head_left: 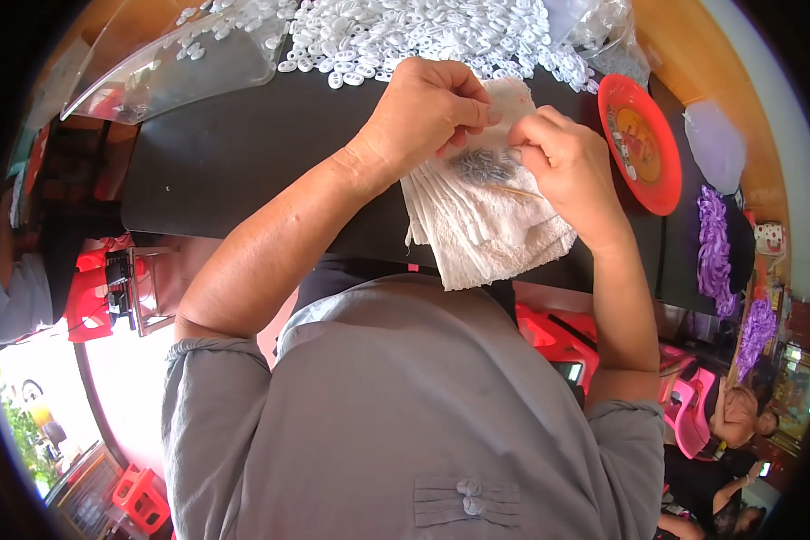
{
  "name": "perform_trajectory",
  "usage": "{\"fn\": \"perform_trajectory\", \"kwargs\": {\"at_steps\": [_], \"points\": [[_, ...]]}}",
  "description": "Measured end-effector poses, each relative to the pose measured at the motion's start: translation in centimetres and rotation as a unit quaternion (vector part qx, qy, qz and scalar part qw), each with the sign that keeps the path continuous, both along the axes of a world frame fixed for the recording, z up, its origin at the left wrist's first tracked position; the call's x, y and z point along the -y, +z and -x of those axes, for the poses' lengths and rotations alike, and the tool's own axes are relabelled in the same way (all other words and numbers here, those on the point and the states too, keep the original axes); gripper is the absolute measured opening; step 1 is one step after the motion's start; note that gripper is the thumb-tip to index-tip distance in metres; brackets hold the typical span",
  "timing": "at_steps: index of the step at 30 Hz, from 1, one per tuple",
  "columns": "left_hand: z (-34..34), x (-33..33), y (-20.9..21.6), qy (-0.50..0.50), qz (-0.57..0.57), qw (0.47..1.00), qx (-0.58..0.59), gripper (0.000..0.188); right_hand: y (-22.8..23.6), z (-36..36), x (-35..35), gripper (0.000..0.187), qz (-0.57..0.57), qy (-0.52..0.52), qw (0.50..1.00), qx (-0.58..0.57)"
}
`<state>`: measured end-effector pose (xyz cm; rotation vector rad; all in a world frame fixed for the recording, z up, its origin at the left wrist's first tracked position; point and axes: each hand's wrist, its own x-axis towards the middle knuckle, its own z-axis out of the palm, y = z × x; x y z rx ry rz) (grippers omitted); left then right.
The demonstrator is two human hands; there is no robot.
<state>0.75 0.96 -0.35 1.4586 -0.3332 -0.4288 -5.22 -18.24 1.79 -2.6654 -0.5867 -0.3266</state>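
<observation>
My left hand [429, 110] is raised over a folded white towel [481, 238], with thumb and fingertips pinched together. Just to its right, my right hand [562, 162] is closed too, thumb against the curled fingers. What either hand pinches is too small or hidden to make out. A heap of small dark grey metal-looking pieces [483, 166] lies on the towel below the fingertips. Beside it is a thin brownish stick [518, 192], close to my right hand.
Many small white oval pieces [414, 36] are piled along the black table's [243, 153] far side. A clear plastic tray [189, 76] stands far left, a red dish [666, 171] right. Purple strips [715, 252] hang farther right. Other people [738, 414] sit at lower right.
</observation>
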Motion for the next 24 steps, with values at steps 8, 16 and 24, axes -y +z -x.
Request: {"fn": "perform_trajectory", "kwargs": {"at_steps": [8, 16, 24], "points": [[0.0, 0.3, -0.4, -0.007, 0.007, 1.000, -0.013, 0.007, -1.3, 0.4, -0.5, 0.007, 0.081, -0.025, 0.995, 0.042], [-0.1, 0.2, -0.4, -0.001, 0.015, 0.999, -0.038, 0.008, -1.0, 0.7, -0.2, 0.010, -0.073, -0.023, 0.997, 0.010], [-0.2, 0.0, -0.2, -0.006, 0.012, 0.998, -0.054, 0.009, -0.7, 0.6, -1.0, 0.009, -0.190, 0.004, 0.981, -0.048]]}}
